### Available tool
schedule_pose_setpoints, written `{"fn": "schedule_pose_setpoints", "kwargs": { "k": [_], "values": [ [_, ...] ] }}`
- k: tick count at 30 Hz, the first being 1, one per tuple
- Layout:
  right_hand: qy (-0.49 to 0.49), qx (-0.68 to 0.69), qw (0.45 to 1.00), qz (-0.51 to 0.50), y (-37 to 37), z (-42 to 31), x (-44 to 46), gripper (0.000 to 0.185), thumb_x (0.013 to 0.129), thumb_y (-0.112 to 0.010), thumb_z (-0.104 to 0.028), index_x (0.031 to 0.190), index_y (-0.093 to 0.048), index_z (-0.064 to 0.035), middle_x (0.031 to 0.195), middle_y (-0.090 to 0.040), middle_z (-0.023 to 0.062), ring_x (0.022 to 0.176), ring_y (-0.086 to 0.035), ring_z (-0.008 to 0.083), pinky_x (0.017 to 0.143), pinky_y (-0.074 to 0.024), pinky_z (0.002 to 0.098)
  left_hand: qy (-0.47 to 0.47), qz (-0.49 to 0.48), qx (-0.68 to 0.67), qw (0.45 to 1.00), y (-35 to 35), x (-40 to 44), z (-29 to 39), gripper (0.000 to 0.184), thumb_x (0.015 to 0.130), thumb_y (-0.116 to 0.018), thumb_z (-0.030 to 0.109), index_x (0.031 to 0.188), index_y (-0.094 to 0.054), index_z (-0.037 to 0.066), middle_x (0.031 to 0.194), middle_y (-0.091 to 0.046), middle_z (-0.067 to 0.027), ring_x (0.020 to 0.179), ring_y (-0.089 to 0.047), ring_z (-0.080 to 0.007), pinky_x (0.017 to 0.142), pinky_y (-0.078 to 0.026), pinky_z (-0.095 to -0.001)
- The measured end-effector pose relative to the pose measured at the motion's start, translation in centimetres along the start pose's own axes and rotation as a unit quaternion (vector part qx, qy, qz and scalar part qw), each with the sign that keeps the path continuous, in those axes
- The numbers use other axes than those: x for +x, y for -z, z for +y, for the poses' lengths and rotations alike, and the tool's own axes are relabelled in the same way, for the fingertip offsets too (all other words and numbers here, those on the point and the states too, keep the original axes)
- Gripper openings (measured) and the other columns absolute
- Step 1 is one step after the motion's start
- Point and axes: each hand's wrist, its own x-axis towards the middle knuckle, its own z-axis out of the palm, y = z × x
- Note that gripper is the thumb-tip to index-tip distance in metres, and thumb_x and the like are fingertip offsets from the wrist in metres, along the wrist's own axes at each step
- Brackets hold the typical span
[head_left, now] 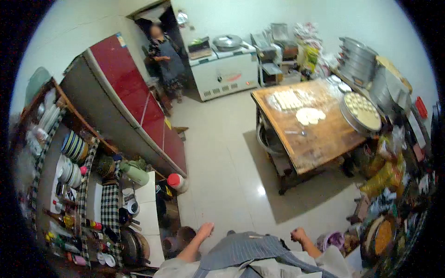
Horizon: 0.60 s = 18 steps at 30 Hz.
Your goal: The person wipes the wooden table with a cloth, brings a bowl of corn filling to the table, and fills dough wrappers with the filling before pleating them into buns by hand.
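Note:
Low in the view, my left hand (pixel 206 229) is held out over the tiled floor, left of my striped apron (pixel 250 248); its fingers look curled, but what is in them, if anything, is too small to make out. My right hand (pixel 298 234) hangs to the right of the apron with its fingers curled in, and nothing can be made out in it. Neither hand touches the wooden table (pixel 320 148) ahead on the right. On that table lie flat dough rounds (pixel 310 116), rows of dough pieces (pixel 289 99), a utensil (pixel 295 133) and a round tray of dough pieces (pixel 364 111).
A person (pixel 167 60) stands in the doorway at the back. A red fridge (pixel 134 92) and crowded shelves (pixel 95 153) line the left, with a red-lidded container (pixel 176 181) nearby. A white freezer (pixel 225 76) stands behind. Bags (pixel 384 180) and a purple basin (pixel 331 242) are on the right.

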Motion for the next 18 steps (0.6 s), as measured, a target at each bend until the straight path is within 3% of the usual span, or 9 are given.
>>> {"fn": "schedule_pose_setpoints", "kwargs": {
  "k": [1, 2, 4, 7, 9, 10, 12, 16, 18],
  "values": [
    [-0.028, 0.065, 0.997, -0.003, 0.6, -0.3, 0.1, 0.023, 0.078, -0.060, -0.010, 0.057, -0.053, -0.0019, 0.053, -0.053, 0.0114, 0.044, -0.053, 0.0223, 0.040, -0.0430, 0.0361, 0.028, -0.006, -0.014, 0.999, -0.5, -0.2, 0.2, 0.027, 0.093, -0.047, 0.018, 0.067, -0.051, 0.010, 0.062, -0.048, -0.0044, 0.054, -0.043, -0.0180, 0.049, -0.038, -0.0347],
    [-0.050, 0.064, 0.997, 0.000, 1.2, -0.8, -0.3, 0.023, 0.078, -0.059, -0.008, 0.057, -0.053, -0.0023, 0.052, -0.052, 0.0110, 0.043, -0.052, 0.0220, 0.039, -0.0416, 0.0363, 0.025, 0.008, -0.017, 1.000, -0.8, -0.4, 0.3, 0.027, 0.093, -0.047, 0.018, 0.067, -0.051, 0.010, 0.062, -0.048, -0.0044, 0.054, -0.043, -0.0180, 0.049, -0.038, -0.0347],
    [-0.043, 0.062, 0.997, 0.010, 5.9, -2.6, 0.9, 0.023, 0.078, -0.059, -0.007, 0.057, -0.052, -0.0026, 0.051, -0.051, 0.0106, 0.042, -0.051, 0.0217, 0.038, -0.0401, 0.0364, 0.160, 0.013, -0.074, 0.984, -1.5, 0.9, 4.0, 0.040, 0.093, -0.045, 0.040, 0.078, -0.056, 0.004, 0.068, -0.056, -0.0062, 0.055, -0.054, -0.0175, 0.049, -0.045, -0.0335],
    [-0.097, 0.174, 0.980, -0.026, 4.9, -0.7, -0.2, 0.020, 0.078, -0.058, -0.006, 0.059, -0.053, -0.0029, 0.051, -0.050, 0.0099, 0.041, -0.050, 0.0217, 0.036, -0.0387, 0.0373, 0.221, 0.061, -0.145, 0.962, -2.6, -2.4, 3.7, 0.038, 0.092, -0.047, 0.037, 0.076, -0.055, 0.003, 0.064, -0.054, -0.0058, 0.054, -0.053, -0.0167, 0.048, -0.044, -0.0318],
    [-0.186, 0.256, 0.948, -0.044, 6.2, 3.8, 1.4, 0.017, 0.078, -0.057, -0.003, 0.063, -0.052, -0.0041, 0.054, -0.051, 0.0101, 0.042, -0.050, 0.0225, 0.036, -0.0386, 0.0384, 0.215, 0.048, -0.157, 0.963, -4.7, -3.2, 3.8, 0.037, 0.092, -0.047, 0.035, 0.075, -0.055, 0.003, 0.063, -0.054, -0.0059, 0.053, -0.053, -0.0168, 0.048, -0.044, -0.0313],
    [-0.184, 0.258, 0.947, -0.052, 5.2, 4.0, 1.9, 0.017, 0.078, -0.057, -0.003, 0.063, -0.052, -0.0041, 0.054, -0.051, 0.0101, 0.042, -0.050, 0.0225, 0.036, -0.0386, 0.0384, 0.204, 0.037, -0.154, 0.966, -4.0, -3.4, 3.2, 0.036, 0.091, -0.048, 0.034, 0.075, -0.055, 0.003, 0.062, -0.054, -0.0059, 0.053, -0.052, -0.0168, 0.048, -0.044, -0.0307],
    [-0.075, 0.072, 0.993, -0.048, 4.2, 5.1, 2.3, 0.015, 0.079, -0.057, -0.005, 0.066, -0.050, -0.0045, 0.056, -0.052, 0.0107, 0.044, -0.053, 0.0239, 0.038, -0.0412, 0.0374, 0.184, 0.045, -0.114, 0.975, -4.1, -3.6, 2.4, 0.035, 0.091, -0.047, 0.033, 0.074, -0.055, 0.003, 0.062, -0.054, -0.0067, 0.052, -0.053, -0.0174, 0.047, -0.044, -0.0314],
    [-0.085, 0.074, 0.990, -0.081, 2.1, 9.0, 4.5, 0.013, 0.081, -0.056, -0.006, 0.069, -0.052, -0.0018, 0.058, -0.055, 0.0122, 0.047, -0.057, 0.0248, 0.040, -0.0445, 0.0365, 0.180, 0.025, -0.078, 0.980, -4.0, -5.7, 4.5, 0.036, 0.090, -0.046, 0.032, 0.072, -0.055, 0.002, 0.062, -0.053, -0.0090, 0.049, -0.053, -0.0195, 0.046, -0.044, -0.0335],
    [-0.051, 0.071, 0.996, -0.031, 1.7, 9.9, 4.2, 0.016, 0.082, -0.056, -0.008, 0.069, -0.054, 0.0011, 0.058, -0.056, 0.0125, 0.047, -0.058, 0.0245, 0.041, -0.0461, 0.0358, 0.187, 0.028, -0.093, 0.978, -4.8, -6.2, 5.1, 0.037, 0.090, -0.045, 0.032, 0.072, -0.054, 0.002, 0.061, -0.053, -0.0093, 0.048, -0.053, -0.0201, 0.046, -0.044, -0.0335]
  ]
}}
